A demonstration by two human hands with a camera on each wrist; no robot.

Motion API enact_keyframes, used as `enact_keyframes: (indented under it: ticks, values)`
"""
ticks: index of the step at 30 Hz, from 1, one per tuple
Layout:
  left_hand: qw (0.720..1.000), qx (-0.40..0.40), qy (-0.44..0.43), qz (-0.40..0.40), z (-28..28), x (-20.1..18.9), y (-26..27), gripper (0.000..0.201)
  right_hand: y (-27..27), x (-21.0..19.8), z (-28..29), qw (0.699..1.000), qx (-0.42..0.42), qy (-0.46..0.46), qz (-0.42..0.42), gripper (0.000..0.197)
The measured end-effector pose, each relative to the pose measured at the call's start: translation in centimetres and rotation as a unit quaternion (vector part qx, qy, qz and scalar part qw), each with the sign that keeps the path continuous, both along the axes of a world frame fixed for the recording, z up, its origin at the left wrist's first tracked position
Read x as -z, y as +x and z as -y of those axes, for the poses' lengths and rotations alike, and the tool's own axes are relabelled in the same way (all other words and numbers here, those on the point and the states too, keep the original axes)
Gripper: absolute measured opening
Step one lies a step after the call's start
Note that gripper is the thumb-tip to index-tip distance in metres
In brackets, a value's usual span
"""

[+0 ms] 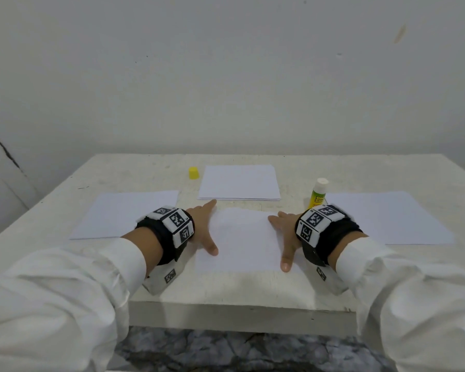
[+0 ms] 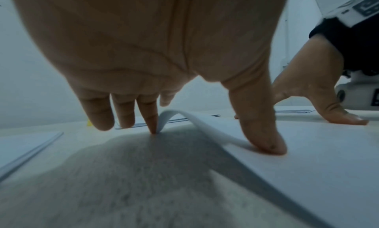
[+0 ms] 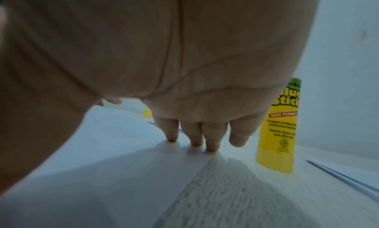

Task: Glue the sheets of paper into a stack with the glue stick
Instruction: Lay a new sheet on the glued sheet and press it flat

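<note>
Two hands press one centre sheet flat on the worktop: left hand and right hand, fingers straight, gripping nothing; its left edge buckles up. Two single sheets flank it. Beyond: one uncapped glue stick, one paper stack, one yellow cap.

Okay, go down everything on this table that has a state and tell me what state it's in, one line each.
glue stick: upright, uncapped.
yellow cap: off, standing apart on the table.
middle sheet: under both hands, left edge bowed up.
far stack: lying flat.
left sheet: flat, untouched.
right sheet: flat, untouched.
left hand: open, pressing sheet.
right hand: open, pressing sheet.
</note>
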State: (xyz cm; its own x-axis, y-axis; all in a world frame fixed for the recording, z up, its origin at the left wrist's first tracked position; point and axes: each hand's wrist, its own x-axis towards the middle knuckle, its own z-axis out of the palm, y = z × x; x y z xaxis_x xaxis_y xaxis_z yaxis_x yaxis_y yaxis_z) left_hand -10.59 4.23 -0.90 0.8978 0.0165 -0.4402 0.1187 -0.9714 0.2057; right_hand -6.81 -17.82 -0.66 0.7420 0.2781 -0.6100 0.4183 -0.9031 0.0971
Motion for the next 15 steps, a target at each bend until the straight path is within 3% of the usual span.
enact_keyframes:
  ticks: [3, 5, 9, 12, 15]
  values:
    - [0.992, -0.062, -0.112, 0.020, -0.2, -0.4, -0.8, 0.116, -0.2, 0.2, 0.2, 1.000, 0.004, 0.015, -0.002, 0.129]
    - [0.970, -0.112, -0.216, 0.028, -0.7, -0.3, -1.4, 0.093, -0.4, 0.1, 0.4, 1.000, 0.004, 0.028, -0.001, 0.122]
    - [0.962, -0.110, -0.241, 0.064, -1.6, -0.2, -2.3, 0.038, -0.9, -0.1, 0.7, 0.994, 0.039, 0.104, 0.004, 0.096]
    - [0.939, -0.143, -0.293, 0.104, -3.0, -0.6, -1.7, 0.030, -0.4, -0.1, 0.6, 0.974, 0.125, 0.184, 0.037, 0.071]
    - [0.918, -0.168, -0.332, 0.138, -4.3, -1.4, -0.2, 0.033, 1.1, -0.2, -0.4, 0.948, 0.201, 0.242, 0.057, 0.058]
